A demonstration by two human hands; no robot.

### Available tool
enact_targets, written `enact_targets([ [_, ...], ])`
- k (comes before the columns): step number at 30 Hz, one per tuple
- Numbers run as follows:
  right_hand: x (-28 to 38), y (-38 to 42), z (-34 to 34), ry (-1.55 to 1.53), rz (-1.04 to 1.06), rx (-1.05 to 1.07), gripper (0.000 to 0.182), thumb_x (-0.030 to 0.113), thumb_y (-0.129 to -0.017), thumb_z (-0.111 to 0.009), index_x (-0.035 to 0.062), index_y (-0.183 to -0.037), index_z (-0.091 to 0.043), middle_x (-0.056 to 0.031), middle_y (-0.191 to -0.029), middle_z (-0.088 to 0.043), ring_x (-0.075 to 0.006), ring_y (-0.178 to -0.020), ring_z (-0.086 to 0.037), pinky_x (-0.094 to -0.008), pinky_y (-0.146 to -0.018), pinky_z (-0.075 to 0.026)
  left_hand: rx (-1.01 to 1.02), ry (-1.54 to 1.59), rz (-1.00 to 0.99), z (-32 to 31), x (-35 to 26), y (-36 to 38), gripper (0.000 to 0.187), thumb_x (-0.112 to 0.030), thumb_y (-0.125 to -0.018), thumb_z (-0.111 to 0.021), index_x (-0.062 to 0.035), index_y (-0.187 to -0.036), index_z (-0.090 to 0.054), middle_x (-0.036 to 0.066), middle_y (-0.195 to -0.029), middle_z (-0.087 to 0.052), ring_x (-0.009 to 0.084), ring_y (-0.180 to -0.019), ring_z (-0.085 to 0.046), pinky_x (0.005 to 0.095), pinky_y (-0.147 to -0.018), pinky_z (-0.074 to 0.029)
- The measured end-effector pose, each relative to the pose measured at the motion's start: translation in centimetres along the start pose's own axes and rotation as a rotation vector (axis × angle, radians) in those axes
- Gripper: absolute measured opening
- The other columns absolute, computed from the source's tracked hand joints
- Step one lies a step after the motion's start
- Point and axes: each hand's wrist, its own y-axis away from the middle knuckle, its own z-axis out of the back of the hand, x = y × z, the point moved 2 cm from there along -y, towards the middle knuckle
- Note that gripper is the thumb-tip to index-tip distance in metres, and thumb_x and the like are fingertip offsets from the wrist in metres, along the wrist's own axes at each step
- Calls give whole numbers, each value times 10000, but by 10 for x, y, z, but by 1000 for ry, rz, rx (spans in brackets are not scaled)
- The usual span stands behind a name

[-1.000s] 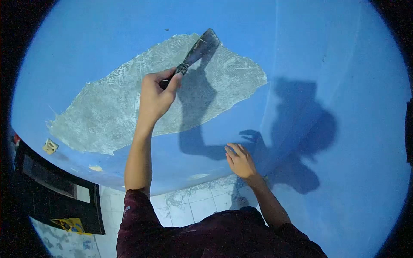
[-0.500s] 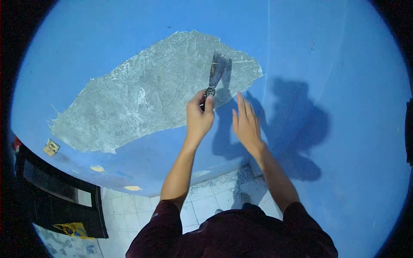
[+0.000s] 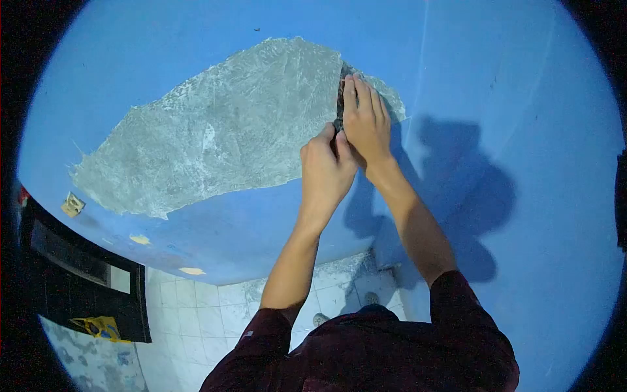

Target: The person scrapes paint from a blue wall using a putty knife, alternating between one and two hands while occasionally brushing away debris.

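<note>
A putty knife (image 3: 340,98) with a dark, worn blade stands nearly upright against the wall, tilted edge-on to me. My left hand (image 3: 326,163) is wrapped round its handle, which mostly hides in the fist. Against the blade's right side lies my right hand (image 3: 368,121), fingers stretched out and close together, covering much of the metal. Both hands are at the right part of a rough grey bare patch (image 3: 241,124) on the blue wall (image 3: 163,39). Whether the blade's edge touches the wall cannot be made out.
A socket plate (image 3: 73,204) sits on the wall at lower left. Below it is a dark piece of furniture (image 3: 85,281) with a yellow bag (image 3: 101,328). White floor tiles (image 3: 196,313) and the wall corner lie below. My shadow (image 3: 457,176) falls on the right.
The putty knife has moved right and turned edge-on, still in my left hand. My right hand has risen from beside it and now lies against the blade.
</note>
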Motion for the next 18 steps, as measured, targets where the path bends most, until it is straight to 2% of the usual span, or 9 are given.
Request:
enact_targets([
  [2, -1, -2, -2, 4, 6, -7, 425, 99, -872, -579, -63, -1264, -573, -182, -1271, -605, -295, -1174, -601, -359, -961, -525, 0, 9, 1, 0, -7, -4, 196, -90, -976, -553, 85, -941, -632, 154, -667, -603, 150, -600, -504, 321, -569, -431],
  [4, -3, -1, -5, -4, 13, -34, 415, 98, -858, -585, -62, -1241, -587, -184, -1237, -621, -300, -1111, -626, -354, -901, -547, 26, 34, 84, 1, -13, -2, 191, -81, -978, -548, 91, -940, -622, 136, -671, -589, 132, -617, -501, 313, -573, -431],
  [9, -6, -2, -7, -61, 19, -45, 422, 84, -862, -570, -94, -1245, -584, -213, -1227, -622, -321, -1091, -634, -373, -909, -553, 36, -20, 121, -2, -16, -2, 190, -79, -988, -546, 90, -982, -632, 78, -657, -553, 86, -595, -484, 280, -546, -418],
  [11, -8, -3, -6, -71, 65, -64, 414, 78, -865, -570, -116, -1230, -591, -237, -1220, -623, -334, -1100, -635, -379, -924, -552, -10, 108, 196, -8, -14, 1, 189, -53, -962, -568, 130, -982, -613, 204, -612, -561, 162, -499, -494, 332, -487, -383],
  [12, -10, -2, -5, -72, 81, -51, 406, 75, -867, -577, -124, -1221, -599, -248, -1224, -622, -346, -1138, -626, -382, -953, -547, -37, 176, 254, -13, -14, 4, 236, -71, -966, -584, 141, -1059, -627, 147, -614, -574, 76, -551, -463, 299, -481, -379],
  [15, -17, 0, -6, -81, 139, -57, 396, 69, -874, -581, -124, -1219, -603, -250, -1230, -622, -351, -1149, -625, -389, -967, -548, -163, 260, 308, -33, -3, 15, 279, -73, -961, -596, 144, -1133, -628, 106, -625, -567, 52, -589, -470, 282, -489, -385],
  [17, -15, -3, -4, -114, 125, -50, 382, 68, -884, -578, -125, -1213, -605, -250, -1219, -629, -358, -1150, -628, -393, -975, -548, -142, 247, 353, -28, -2, 15, 310, -73, -958, -603, 152, -1169, -618, 86, -632, -554, 54, -591, -470, 272, -488, -375],
  [18, -12, -4, -4, -101, 102, -62, 380, 64, -886, -575, -128, -1213, -604, -253, -1210, -632, -362, -1138, -634, -397, -969, -551, -123, 169, 283, -22, 1, 12, 323, -95, -976, -613, 150, -1186, -622, 41, -639, -564, 48, -566, -479, 243, -481, -377],
])
